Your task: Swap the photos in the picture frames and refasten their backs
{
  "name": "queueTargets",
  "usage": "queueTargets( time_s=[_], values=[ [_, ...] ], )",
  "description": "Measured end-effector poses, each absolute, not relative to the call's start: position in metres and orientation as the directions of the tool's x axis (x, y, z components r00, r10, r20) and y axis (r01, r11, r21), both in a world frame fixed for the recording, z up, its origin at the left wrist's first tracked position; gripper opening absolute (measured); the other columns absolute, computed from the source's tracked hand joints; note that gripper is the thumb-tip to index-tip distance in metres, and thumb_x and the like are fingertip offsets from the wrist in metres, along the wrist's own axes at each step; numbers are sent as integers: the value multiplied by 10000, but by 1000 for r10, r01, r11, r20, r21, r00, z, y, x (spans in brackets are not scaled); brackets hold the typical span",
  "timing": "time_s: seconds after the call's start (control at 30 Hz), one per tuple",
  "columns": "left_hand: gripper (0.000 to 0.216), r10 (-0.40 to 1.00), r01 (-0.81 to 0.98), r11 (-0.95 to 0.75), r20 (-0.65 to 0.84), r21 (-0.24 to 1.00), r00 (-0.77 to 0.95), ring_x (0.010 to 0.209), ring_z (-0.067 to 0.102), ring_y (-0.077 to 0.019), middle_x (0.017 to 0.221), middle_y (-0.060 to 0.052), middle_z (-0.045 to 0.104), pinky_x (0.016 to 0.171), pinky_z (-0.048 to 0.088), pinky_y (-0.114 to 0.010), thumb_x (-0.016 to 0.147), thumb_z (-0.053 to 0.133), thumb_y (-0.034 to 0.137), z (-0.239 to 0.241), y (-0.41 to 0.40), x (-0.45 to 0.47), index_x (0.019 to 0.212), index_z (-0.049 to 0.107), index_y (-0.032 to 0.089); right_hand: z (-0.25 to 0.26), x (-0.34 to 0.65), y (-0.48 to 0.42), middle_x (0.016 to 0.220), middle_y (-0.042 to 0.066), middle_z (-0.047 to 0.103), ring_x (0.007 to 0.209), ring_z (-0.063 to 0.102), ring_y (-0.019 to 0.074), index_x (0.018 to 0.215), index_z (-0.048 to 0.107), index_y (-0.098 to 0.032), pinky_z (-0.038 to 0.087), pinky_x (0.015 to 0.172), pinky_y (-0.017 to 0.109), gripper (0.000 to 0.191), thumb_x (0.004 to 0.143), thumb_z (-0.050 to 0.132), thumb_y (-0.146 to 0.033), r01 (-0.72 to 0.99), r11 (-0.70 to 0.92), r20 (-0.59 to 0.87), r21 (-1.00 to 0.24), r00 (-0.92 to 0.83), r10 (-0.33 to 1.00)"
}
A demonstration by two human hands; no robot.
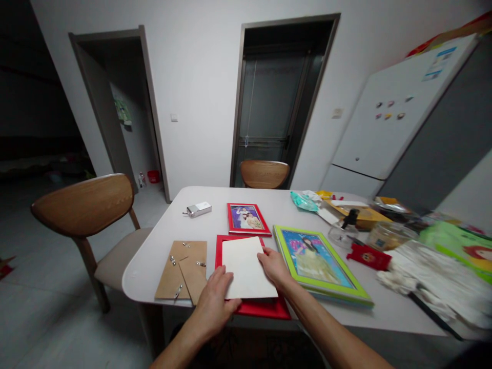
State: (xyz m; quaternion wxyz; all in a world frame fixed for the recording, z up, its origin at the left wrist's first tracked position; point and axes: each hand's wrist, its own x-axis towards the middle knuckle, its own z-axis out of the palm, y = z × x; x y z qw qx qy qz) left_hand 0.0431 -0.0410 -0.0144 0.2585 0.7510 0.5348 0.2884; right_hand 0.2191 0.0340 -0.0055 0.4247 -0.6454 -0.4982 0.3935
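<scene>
A white sheet [246,266] lies on a red picture frame [265,308] at the table's near edge. My left hand [214,300] rests on the sheet's lower left corner, fingers flat. My right hand [273,266] touches the sheet's right edge. A brown frame backing board [183,269] with metal clips lies just left of the red frame. A green framed picture [321,264] lies to the right. A smaller red framed photo [247,219] sits farther back.
A small silver device [199,209] sits at the back left of the white table [154,246]. Bottles, a jar, white cloth and packets crowd the right side. Wooden chairs stand at the left [84,205] and far end [264,174]. A fridge [395,118] stands at right.
</scene>
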Motion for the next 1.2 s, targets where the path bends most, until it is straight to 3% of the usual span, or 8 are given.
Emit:
queueTargets(
  time_s=[0.13, 0.3, 0.4, 0.5, 0.63, 0.83, 1.03, 1.2],
  values=[
    [475, 936, 689, -350, 200, 635, 291, 1204, 322, -227, 1289, -143, 385, 1003, 262, -371, 660, 548, 213, -21, -38, 39, 1124, 490, 132, -7, 222, 38, 865, 102, 646, 682, 594, 165, 999, 557, -80, 416, 564, 214, 373, 681, 381, -164, 494, -117, -13, -862, 208, 978],
    [367, 919, 758, -394, 212, 520, 332, 1151, 387, -222, 1219, -113, 469, 974, 301, -364, 700, 527, 236, -14, -33, 39, 1060, 533, 168, -9, 230, 40, 871, 114, 634, 766, 576, 193, 938, 593, -112, 381, 647, 243, 318, 707, 413, -236, 840, 17, 135, -543, 67, 989],
    [241, 908, 789, -418, 188, 451, 374, 1131, 406, -219, 1153, -86, 523, 974, 294, -370, 720, 509, 256, -6, -33, 43, 936, 584, 181, -10, 229, 38, 880, 145, 610, 787, 568, 214, 908, 589, -104, 366, 655, 267, 309, 730, 423, -295, 938, -3, 140, -346, 54, 989],
    [312, 916, 810, -399, 160, 429, 367, 1142, 395, -222, 1192, -98, 495, 982, 284, -370, 718, 513, 282, 0, -37, 41, 1004, 559, 168, -9, 227, 35, 915, 147, 581, 786, 564, 223, 963, 559, -109, 360, 645, 281, 342, 737, 439, -336, 969, -29, 139, -247, 65, 988],
    [499, 946, 852, -324, 140, 410, 292, 1203, 321, -232, 1303, -104, 377, 1002, 243, -400, 697, 530, 317, 0, -44, 10, 1169, 444, 180, -6, 220, 30, 985, 134, 545, 838, 540, 215, 1084, 503, -126, 359, 673, 278, 391, 750, 445, -320, 961, 28, 171, -277, 21, 985],
    [650, 994, 948, -86, 89, 306, 62, 1231, 260, -281, 1326, -143, 329, 992, 243, -454, 612, 602, 358, -24, -47, -62, 1196, 409, 147, 4, 156, -1, 943, 88, 548, 885, 484, 186, 1053, 544, -174, 340, 760, 274, 334, 773, 433, -317, 818, 435, 240, -378, -367, 899],
    [471, 966, 924, -181, 238, 336, 102, 1155, 401, -240, 1234, -125, 461, 970, 329, -384, 637, 591, 237, -46, -47, -91, 1095, 516, 154, -3, 92, -19, 894, 104, 530, 856, 449, 253, 920, 566, -165, 331, 753, 391, 445, 614, 566, -489, 797, 546, 226, -258, -500, 836],
    [414, 926, 881, -262, 361, 394, 114, 1061, 499, -243, 1162, -101, 532, 895, 418, -386, 621, 628, 271, -41, -46, -91, 1022, 566, 194, -2, 96, -16, 921, 64, 485, 843, 449, 194, 1020, 513, -197, 362, 734, 318, 435, 600, 590, -282, 711, 539, 278, -452, -461, 842]
  ],
)
